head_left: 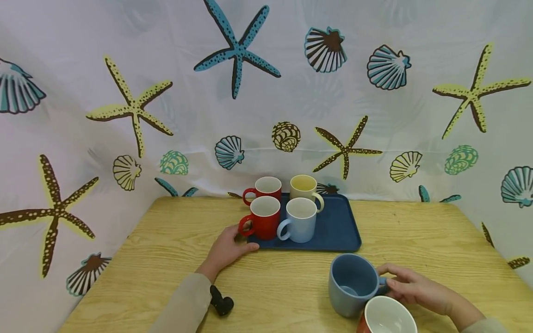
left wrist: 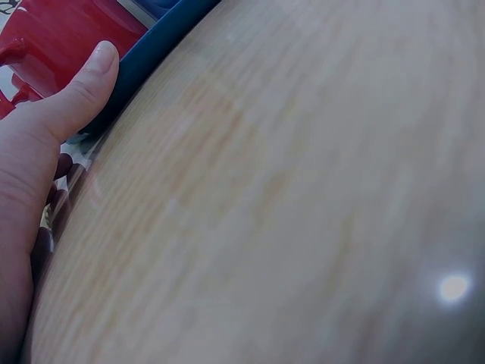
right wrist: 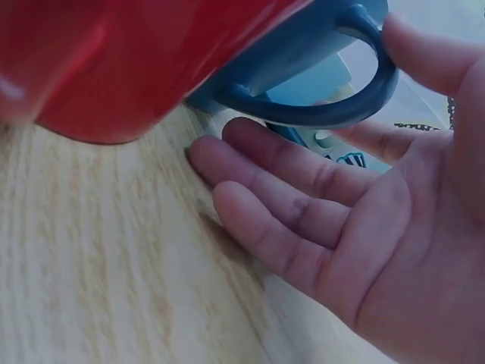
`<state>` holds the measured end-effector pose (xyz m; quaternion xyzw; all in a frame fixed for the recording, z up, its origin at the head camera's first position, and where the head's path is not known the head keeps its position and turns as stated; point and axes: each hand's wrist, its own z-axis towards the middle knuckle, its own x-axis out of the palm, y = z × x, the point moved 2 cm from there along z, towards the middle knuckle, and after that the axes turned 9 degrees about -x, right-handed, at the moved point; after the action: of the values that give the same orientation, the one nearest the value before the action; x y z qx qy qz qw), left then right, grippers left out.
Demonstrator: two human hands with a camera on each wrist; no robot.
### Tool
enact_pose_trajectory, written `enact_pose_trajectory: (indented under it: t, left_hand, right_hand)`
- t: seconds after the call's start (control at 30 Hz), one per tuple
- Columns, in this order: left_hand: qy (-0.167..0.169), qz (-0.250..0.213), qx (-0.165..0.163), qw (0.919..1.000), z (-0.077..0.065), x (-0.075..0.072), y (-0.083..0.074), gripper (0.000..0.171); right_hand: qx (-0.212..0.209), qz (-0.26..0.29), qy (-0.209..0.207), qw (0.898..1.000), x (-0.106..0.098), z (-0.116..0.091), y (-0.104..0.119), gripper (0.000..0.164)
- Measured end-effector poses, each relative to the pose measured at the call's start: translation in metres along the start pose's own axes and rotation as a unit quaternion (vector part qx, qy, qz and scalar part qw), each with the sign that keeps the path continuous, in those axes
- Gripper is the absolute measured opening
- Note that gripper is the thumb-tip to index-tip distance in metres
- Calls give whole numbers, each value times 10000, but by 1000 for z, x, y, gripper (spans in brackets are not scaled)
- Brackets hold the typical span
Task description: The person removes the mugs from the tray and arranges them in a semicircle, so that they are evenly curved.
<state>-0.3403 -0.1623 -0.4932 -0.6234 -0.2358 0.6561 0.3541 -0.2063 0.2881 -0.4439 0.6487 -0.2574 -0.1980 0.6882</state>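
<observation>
My left hand [head_left: 228, 249] holds the front left corner of a dark blue tray [head_left: 337, 226], its thumb [left wrist: 95, 72] along the rim. On the tray stand a front red mug [head_left: 266, 224], a rear red mug [head_left: 268, 186], a pale yellow mug [head_left: 303, 186] and a light blue mug [head_left: 301, 224]. At the right, my right hand [head_left: 420, 286] pinches the handle [right wrist: 318, 114] of a larger blue mug [head_left: 350, 291] between thumb and index finger; its other fingers extend below. A red mug with a white inside [head_left: 389, 317] stands close in front, partly cut off.
The wooden table [head_left: 275, 291] reaches back to a white cloth [head_left: 266, 106] printed with starfish and shells. The tray's right part [head_left: 339, 208] is bare blue. A black fitting [head_left: 220, 303] sits at my left sleeve [head_left: 185, 303].
</observation>
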Motion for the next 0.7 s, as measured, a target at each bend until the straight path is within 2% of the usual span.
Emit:
enact_pose_trajectory:
  t: [0.23, 0.47, 0.7]
  left_hand:
    - [5, 3, -78, 10000, 0, 0, 0, 67]
    - [25, 10, -133, 9999, -1, -1, -2, 67]
    - [41, -1, -142, 9999, -2, -2, -3, 68]
  right_hand:
    - [-49, 221, -122, 9997, -3, 0, -3, 41]
    - [-107, 263, -217, 9994, -6, 2, -5, 41]
    - [-84, -47, -594, 9982, -14, 8, -3, 36]
